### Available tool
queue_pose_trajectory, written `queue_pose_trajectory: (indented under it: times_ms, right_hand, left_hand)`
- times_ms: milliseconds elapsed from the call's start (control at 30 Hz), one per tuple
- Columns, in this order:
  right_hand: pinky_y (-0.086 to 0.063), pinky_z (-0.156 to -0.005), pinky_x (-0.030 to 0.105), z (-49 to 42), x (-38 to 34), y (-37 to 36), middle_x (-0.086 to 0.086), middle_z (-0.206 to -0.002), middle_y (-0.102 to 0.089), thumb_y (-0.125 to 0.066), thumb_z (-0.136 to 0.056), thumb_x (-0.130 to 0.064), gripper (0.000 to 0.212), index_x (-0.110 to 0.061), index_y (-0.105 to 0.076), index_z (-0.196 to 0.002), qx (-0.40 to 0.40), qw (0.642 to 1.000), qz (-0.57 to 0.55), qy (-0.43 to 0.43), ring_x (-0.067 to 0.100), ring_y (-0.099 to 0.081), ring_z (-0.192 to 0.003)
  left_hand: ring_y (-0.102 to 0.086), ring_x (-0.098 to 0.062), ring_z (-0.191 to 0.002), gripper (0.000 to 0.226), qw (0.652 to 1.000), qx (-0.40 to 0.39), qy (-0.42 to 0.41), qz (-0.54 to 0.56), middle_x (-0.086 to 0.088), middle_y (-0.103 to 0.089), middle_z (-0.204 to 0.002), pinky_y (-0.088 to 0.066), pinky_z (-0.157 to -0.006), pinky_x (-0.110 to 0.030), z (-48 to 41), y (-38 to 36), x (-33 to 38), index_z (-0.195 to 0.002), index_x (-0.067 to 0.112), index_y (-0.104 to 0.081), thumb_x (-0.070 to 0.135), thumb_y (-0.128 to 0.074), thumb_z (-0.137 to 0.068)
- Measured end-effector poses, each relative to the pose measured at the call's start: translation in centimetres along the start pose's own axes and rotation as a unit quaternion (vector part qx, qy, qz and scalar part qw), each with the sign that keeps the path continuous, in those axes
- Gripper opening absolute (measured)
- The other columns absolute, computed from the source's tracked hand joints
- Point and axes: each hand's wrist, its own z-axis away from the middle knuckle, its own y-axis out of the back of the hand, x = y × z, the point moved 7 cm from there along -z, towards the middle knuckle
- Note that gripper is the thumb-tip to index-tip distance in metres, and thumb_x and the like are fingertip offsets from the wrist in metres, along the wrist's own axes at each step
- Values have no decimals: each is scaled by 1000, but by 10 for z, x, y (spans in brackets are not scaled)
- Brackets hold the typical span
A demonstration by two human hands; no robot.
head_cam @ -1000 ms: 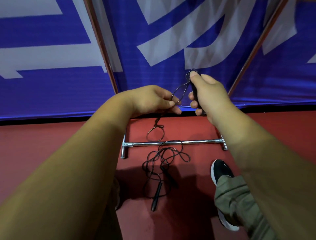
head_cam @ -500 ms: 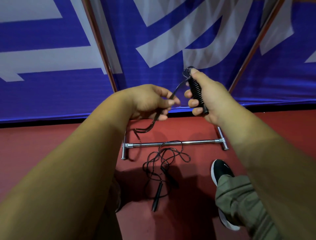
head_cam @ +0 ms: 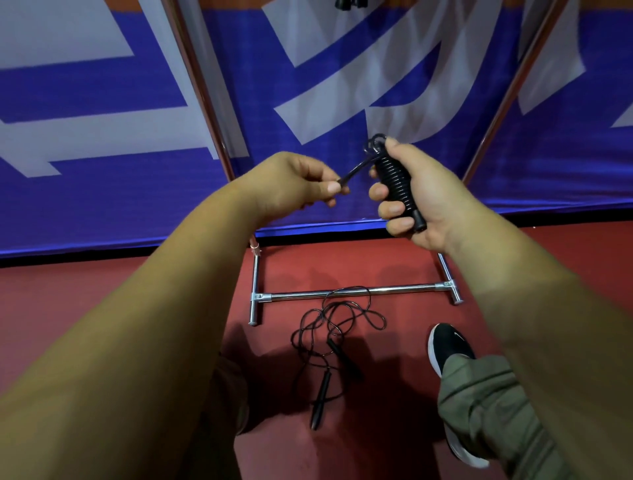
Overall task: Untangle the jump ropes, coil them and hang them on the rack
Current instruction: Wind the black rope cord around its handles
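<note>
My right hand point(head_cam: 416, 195) grips the black handles of a jump rope point(head_cam: 394, 181), with its cord wound tightly round them in many turns. A short free end of that cord runs left to my left hand point(head_cam: 294, 185), which pinches it between thumb and fingers. A second black jump rope point(head_cam: 334, 329) lies tangled on the red floor below, one loop across the rack's chrome base bar point(head_cam: 352, 294). The rack's two slanted uprights point(head_cam: 202, 102) rise in front of the blue banner. Two dark handle ends point(head_cam: 347, 3) hang at the very top edge.
A blue and white banner point(head_cam: 102, 137) stands as a wall right behind the rack. My black shoe point(head_cam: 448, 346) and olive trouser leg point(head_cam: 486, 411) are on the floor at the right, close to the tangled rope.
The hanging loop of cord has been wound up onto the handles in my right hand. My left hand now holds only a short end, higher up. The camera tilted up slightly.
</note>
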Motion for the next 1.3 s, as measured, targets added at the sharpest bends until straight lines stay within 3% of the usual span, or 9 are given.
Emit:
queue_pose_trajectory:
  times_ms: [67,233,367,467,600,700,767,933,1300]
  right_hand:
    - [-22,-35,18,4,2,-7,-2,-72,-54,-58,-100,-63,48,-15,-62,-105,-38,999,18,-21,7,-34,-47]
    - [-13,-39,17,19,14,-33,2,-68,-51,-48,-102,-61,52,-12,-64,-100,-172,979,67,-84,5,-31,-40]
    - [-16,-36,15,30,28,-48,3,-66,-47,-50,-96,-62,54,-12,-68,-102,-255,954,78,-140,3,-31,-36]
    - [-17,-36,13,36,37,-54,5,-64,-49,-52,-93,-61,55,-10,-73,-100,-288,935,92,-184,3,-31,-34]
    - [-17,-37,12,44,48,-62,8,-62,-53,-49,-96,-58,59,-7,-78,-102,-325,909,105,-240,3,-33,-32]
    - [-14,-38,14,47,58,-63,10,-67,-60,-50,-97,-58,59,-10,-80,-114,-334,888,141,-281,3,-34,-32]
    - [-16,-37,14,49,62,-66,13,-74,-66,-55,-96,-56,59,-9,-76,-127,-326,882,158,-303,4,-36,-33]
    - [-16,-33,15,49,61,-65,1,-52,-63,-43,-108,-54,56,-1,-56,-98,-244,893,240,-294,2,-33,-31]
    - [-26,-39,16,-7,71,-19,2,-71,-62,-66,-101,-53,33,-21,-63,-108,0,923,329,-198,10,-44,-43]
  left_hand:
    - [-65,5,-80,8,999,10,9,-39,16,-79,-89,-49,-82,-17,0,5,-3,-100,29,-84,28,-79,-94]
    - [-56,3,-56,10,998,-3,30,-56,16,-67,-60,-49,-69,-23,2,-2,-7,-84,28,-82,22,-90,-82]
    - [-56,0,-56,45,997,-6,8,-80,12,-66,-56,-52,-67,-23,6,-3,1,-56,35,-74,2,-77,-87]
    - [-60,-8,-66,37,994,-33,-25,-101,1,-75,-70,-58,-72,-35,8,-6,5,-72,31,-81,-1,-71,-88]
    - [-63,0,-67,23,995,-35,-50,-81,8,-76,-74,-52,-68,-17,13,-4,14,-83,29,-82,7,-77,-87]
    - [-64,-4,-66,24,993,-52,-66,-85,6,-75,-75,-54,-71,-22,18,-6,20,-82,28,-81,4,-78,-80]
    - [-71,-10,-76,25,990,-59,-68,-109,6,-77,-80,-59,-82,-32,20,-10,21,-83,29,-81,4,-79,-78]
    - [-74,-10,-84,27,987,-29,-83,-134,8,-78,-86,-60,-86,-40,21,-9,21,-83,30,-80,4,-80,-78]
    - [-69,-6,-89,42,953,-1,-130,-273,13,-74,-96,-59,-83,-34,3,-19,11,-101,31,-77,-6,-69,-84]
